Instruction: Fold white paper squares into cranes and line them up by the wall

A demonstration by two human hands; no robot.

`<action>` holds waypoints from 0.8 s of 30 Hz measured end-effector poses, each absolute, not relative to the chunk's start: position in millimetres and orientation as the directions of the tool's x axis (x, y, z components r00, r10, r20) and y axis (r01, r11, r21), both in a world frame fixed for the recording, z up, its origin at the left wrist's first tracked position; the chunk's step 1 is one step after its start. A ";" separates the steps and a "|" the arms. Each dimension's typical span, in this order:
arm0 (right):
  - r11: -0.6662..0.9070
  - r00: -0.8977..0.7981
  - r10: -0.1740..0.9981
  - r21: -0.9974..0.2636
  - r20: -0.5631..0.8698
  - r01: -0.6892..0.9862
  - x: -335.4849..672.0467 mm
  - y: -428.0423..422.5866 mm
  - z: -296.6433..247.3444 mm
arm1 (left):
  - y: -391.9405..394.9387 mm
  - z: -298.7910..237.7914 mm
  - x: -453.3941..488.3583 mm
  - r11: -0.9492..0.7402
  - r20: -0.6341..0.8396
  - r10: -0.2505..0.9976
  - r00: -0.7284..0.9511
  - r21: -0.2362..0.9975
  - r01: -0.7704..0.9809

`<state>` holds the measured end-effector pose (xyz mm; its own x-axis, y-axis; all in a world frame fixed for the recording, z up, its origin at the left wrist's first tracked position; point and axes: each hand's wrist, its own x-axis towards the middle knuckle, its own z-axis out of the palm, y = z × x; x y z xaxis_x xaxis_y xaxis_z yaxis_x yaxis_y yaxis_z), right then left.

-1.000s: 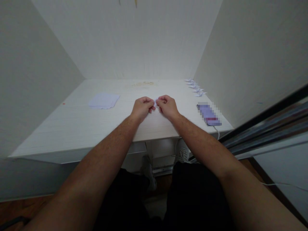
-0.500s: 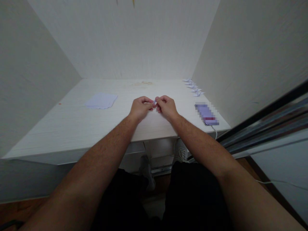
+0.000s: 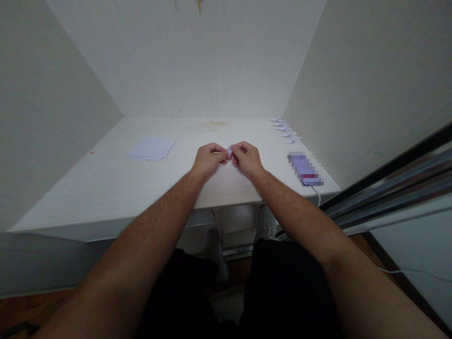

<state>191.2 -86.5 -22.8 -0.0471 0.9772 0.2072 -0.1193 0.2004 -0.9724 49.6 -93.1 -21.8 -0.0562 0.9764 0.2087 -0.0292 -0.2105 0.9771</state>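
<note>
Folded paper (image 3: 229, 151) pinched between your left hand (image 3: 210, 158) and right hand (image 3: 247, 157), left of the phone (image 3: 304, 168).
Thumb and fingers closed on it from both sides, your hands nearly touching; exact fold shape too small to tell. Paper stack (image 3: 151, 148) lies flat on the desk (image 3: 106, 188), well left of the phone; row of paper figures (image 3: 292, 139) just beyond the phone; cable (image 3: 318, 197) at its near end.
</note>
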 end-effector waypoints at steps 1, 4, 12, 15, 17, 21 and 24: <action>0.195 -0.046 0.978 -0.974 0.201 -0.118 191.2 -86.3 -22.7 | -92.6 -22.1 49.6 -0.209 0.207 0.977 -0.058 0.977 -0.028; 0.178 -0.040 0.982 -0.978 0.183 -0.107 191.0 -86.0 -22.4 | -92.2 -22.3 49.7 -0.209 0.206 0.977 -0.059 0.977 -0.038; 0.181 -0.056 0.981 -0.979 0.186 -0.096 191.1 -86.7 -22.6 | -92.5 -20.8 50.4 -0.198 0.195 0.979 -0.062 0.979 -0.042; 0.178 -0.057 0.981 -0.979 0.184 -0.096 191.3 -87.7 -21.5 | -91.9 -20.6 50.4 -0.201 0.199 0.978 -0.063 0.979 -0.040; 0.185 -0.064 0.979 -0.978 0.192 -0.095 191.6 -88.7 -20.6 | -91.4 -20.6 50.2 -0.201 0.198 0.978 -0.058 0.978 -0.052; 0.207 -0.087 0.973 -0.974 0.215 -0.090 192.1 -89.6 -20.1 | -90.6 -21.1 50.1 -0.201 0.199 0.979 -0.037 0.975 -0.092; 0.211 -0.097 0.971 -0.974 0.218 -0.085 192.0 -88.5 -20.8 | -91.2 -20.4 50.9 -0.181 0.178 0.983 -0.038 0.979 -0.097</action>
